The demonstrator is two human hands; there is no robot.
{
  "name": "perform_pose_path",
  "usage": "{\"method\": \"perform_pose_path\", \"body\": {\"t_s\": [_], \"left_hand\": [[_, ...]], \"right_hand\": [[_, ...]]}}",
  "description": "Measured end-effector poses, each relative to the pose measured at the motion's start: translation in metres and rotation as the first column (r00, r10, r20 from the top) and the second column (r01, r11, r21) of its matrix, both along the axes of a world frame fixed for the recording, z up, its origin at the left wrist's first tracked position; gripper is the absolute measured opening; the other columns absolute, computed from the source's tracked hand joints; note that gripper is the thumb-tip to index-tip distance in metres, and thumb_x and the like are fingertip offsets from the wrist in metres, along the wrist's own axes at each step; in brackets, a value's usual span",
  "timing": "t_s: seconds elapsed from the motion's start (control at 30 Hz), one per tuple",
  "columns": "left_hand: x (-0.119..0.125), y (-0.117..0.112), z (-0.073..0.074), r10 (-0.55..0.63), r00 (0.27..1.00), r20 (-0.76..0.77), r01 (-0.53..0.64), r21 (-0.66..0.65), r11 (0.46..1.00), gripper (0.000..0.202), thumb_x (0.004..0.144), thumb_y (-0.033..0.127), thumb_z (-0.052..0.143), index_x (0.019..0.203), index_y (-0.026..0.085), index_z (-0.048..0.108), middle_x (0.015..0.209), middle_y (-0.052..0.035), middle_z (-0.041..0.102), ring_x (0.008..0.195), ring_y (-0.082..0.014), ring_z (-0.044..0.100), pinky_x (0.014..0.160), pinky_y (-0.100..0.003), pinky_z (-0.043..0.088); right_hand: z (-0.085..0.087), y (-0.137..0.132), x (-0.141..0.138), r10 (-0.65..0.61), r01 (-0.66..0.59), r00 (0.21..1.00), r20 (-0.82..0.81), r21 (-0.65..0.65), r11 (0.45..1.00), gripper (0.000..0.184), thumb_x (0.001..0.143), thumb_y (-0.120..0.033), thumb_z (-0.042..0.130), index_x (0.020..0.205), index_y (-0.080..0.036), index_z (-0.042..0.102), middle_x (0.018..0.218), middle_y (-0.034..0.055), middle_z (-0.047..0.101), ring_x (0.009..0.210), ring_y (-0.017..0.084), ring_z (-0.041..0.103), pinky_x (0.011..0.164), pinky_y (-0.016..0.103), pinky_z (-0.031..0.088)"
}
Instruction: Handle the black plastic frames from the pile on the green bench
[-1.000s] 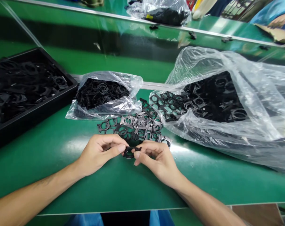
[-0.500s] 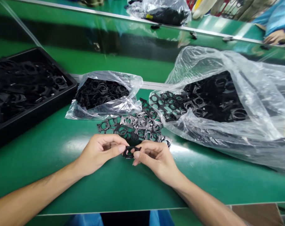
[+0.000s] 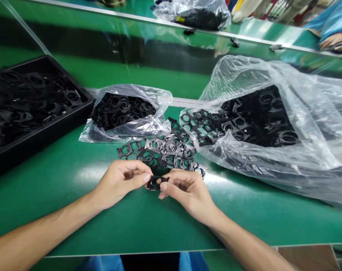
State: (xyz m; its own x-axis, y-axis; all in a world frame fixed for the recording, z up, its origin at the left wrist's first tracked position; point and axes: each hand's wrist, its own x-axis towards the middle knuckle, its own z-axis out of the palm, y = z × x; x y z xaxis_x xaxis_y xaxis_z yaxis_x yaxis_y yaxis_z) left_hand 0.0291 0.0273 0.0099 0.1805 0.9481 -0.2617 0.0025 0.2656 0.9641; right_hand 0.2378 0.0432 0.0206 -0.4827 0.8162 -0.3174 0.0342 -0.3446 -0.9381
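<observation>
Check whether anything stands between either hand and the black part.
Nothing visible does: the left hand and right hand both pinch the part directly. The pile lies beyond them, not between.

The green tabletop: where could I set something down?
On the tabletop, bare green shows between the black tray and left forearm, between both forearms, and between the right forearm and large bag. It's crowded beyond the left hand and right hand: loose black parts lie in front of the small bag.
</observation>
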Motion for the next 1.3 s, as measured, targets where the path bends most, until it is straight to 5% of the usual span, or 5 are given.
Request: {"method": "perform_pose_path", "body": {"t_s": [0.3, 0.47, 0.73, 1.03, 1.3], "left_hand": [[0.0015, -0.0054, 0.0025, 0.021, 0.999, -0.046, -0.017, 0.094, 0.995, 0.006, 0.078, 0.021, 0.078, 0.083, 0.019, 0.080, 0.078, -0.0022, 0.079, 0.069, -0.0134, 0.073, 0.065, -0.017, 0.056], [0.0018, -0.0050, 0.0009, 0.093, 0.990, -0.105, -0.083, 0.098, 0.992, 0.003, 0.078, 0.020, 0.078, 0.081, 0.018, 0.079, 0.073, 0.0000, 0.078, 0.064, -0.0107, 0.072, 0.062, -0.013, 0.056], [0.0030, -0.0033, -0.0016, 0.084, 0.996, -0.044, -0.081, 0.065, 0.995, 0.006, 0.078, 0.021, 0.079, 0.083, 0.018, 0.079, 0.072, -0.0009, 0.078, 0.063, -0.0121, 0.072, 0.060, -0.015, 0.057], [0.0043, -0.0022, -0.0032, 0.104, 0.994, -0.029, -0.102, 0.057, 0.993, 0.006, 0.079, 0.022, 0.078, 0.082, 0.017, 0.076, 0.068, -0.0015, 0.077, 0.062, -0.0153, 0.074, 0.060, -0.020, 0.059], [0.0037, -0.0031, -0.0024, 0.086, 0.995, -0.047, -0.084, 0.034, 0.996, 0.006, 0.079, 0.023, 0.077, 0.082, 0.017, 0.076, 0.066, -0.0008, 0.077, 0.061, -0.0143, 0.073, 0.059, -0.019, 0.057]], "right_hand": [[-0.0008, 0.0016, 0.0010, -0.040, 0.040, 0.999, 0.034, -0.001, 0.999, 0.033, 0.080, -0.044, 0.082, 0.065, -0.016, 0.073, 0.062, 0.0027, 0.071, 0.056, 0.012, 0.060, 0.055, 0.024, 0.043], [-0.0040, -0.0009, 0.0008, -0.063, 0.063, 0.998, 0.005, 0.037, 0.997, 0.019, 0.082, -0.035, 0.081, 0.086, -0.017, 0.077, 0.064, 0.0009, 0.072, 0.058, 0.014, 0.065, 0.056, 0.025, 0.047], [0.0014, -0.0027, 0.0042, -0.109, 0.020, 0.978, 0.177, 0.439, 0.898, 0.011, 0.091, -0.021, 0.073, 0.086, -0.020, 0.083, 0.077, 0.0058, 0.077, 0.068, 0.017, 0.066, 0.064, 0.030, 0.050], [-0.0054, 0.0001, -0.0002, -0.142, 0.112, 0.986, 0.083, 0.297, 0.948, 0.009, 0.085, -0.027, 0.078, 0.089, -0.020, 0.082, 0.078, 0.0037, 0.070, 0.069, 0.015, 0.062, 0.059, 0.026, 0.050], [-0.0043, -0.0004, 0.0028, -0.110, 0.086, 0.992, 0.060, 0.317, 0.945, 0.006, 0.083, -0.026, 0.081, 0.081, -0.021, 0.082, 0.078, 0.0040, 0.072, 0.069, 0.015, 0.062, 0.065, 0.028, 0.053]]}}
